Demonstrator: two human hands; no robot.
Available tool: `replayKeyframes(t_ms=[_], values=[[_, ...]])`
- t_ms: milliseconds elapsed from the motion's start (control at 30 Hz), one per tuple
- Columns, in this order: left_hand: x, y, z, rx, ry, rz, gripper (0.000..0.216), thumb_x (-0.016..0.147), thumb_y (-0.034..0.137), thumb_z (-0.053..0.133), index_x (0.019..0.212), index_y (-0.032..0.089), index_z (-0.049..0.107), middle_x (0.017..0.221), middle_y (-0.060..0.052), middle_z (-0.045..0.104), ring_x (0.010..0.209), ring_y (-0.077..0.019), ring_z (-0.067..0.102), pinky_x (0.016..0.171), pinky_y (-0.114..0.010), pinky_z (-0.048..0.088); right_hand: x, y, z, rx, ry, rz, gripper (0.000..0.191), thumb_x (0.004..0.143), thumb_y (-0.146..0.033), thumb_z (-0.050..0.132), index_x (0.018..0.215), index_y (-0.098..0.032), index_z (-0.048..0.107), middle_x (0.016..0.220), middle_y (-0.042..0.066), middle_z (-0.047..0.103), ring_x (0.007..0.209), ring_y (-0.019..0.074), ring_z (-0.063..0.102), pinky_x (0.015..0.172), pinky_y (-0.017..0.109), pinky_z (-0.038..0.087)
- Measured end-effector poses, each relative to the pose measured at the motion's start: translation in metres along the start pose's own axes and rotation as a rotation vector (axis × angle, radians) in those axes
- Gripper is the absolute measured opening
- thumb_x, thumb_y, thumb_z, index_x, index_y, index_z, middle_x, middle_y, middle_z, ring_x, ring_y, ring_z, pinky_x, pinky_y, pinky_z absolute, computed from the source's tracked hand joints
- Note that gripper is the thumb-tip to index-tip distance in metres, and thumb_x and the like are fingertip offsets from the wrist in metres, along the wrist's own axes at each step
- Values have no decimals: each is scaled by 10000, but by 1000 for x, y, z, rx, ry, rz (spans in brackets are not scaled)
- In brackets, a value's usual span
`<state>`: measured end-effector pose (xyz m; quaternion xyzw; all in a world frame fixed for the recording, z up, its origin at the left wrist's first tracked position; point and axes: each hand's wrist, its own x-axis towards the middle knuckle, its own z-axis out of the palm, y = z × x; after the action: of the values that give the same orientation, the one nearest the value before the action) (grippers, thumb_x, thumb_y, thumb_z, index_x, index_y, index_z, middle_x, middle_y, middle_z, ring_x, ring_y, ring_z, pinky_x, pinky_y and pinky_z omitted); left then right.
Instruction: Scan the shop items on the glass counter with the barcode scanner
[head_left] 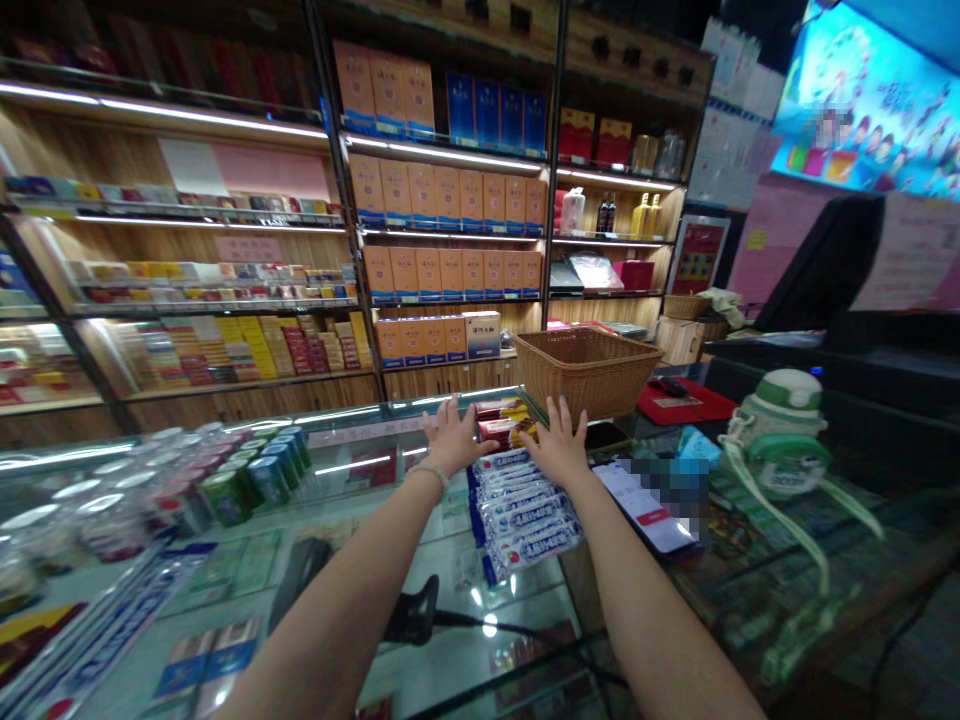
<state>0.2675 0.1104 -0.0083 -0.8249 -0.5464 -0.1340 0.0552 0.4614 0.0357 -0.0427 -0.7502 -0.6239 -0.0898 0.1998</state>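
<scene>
1. White light strips [214, 118] glow along the shelves [180, 240], upper left to centre.
2. A blue screen [885, 110] blazes at upper right; the lower right corner sinks into dimness.
3. Glare streaks the glass counter [337, 490] near me and glints on silvery packets [529, 510] mid-frame.
4. Wide-angle stretch tilts the leftmost shelving; jars [112, 525] there look soft.
5. Blocky pixels mask part of the phone [626, 490].

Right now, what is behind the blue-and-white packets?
Red-and-yellow packets lie just beyond them, with the wicker basket farther back. The right hand hides whatever lies beneath it.
</scene>
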Motion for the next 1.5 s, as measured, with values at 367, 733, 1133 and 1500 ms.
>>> replayKeyframes(t_ms=[367,733,1133,1500], values=[[2,-3,5,28,63,38,950,826,829,496,1584,274,357,1712,-188,180,1571,-400,160,1213,-702,102,-1,-2,-3,-33,-24,9,748,1042,-616,189,1472,-120,547,1730,153,75,1597,323,-25,1222,650,-76],[-2,0,-7,43,-4,29,953,857,823,427,1641,337,186,1743,-120,-13,1593,-417,-30,1202,-735,26,-3,-4,-4,-32,58,-5,698,1023,-664,282,1605,-285,342,1739,116,33,1596,343,-39,1212,667,-76],[-17,-15,-34,23,12,19,918,882,814,378,1640,328,199,1747,-108,10,1600,-388,-10,1220,-712,47,-9,-11,-5,-67,128,-51,632,1027,-639,319,1573,-332,404,1736,101,100,1598,339,24,1221,663,-44],[-41,-47,-82,44,112,6,852,921,773,375,1633,330,229,1746,-114,61,1606,-355,24,1240,-680,53,-6,-42,-27,-65,272,-105,581,1034,-586,348,1528,-309,481,1712,111,220,1587,322,102,1223,655,-34]])
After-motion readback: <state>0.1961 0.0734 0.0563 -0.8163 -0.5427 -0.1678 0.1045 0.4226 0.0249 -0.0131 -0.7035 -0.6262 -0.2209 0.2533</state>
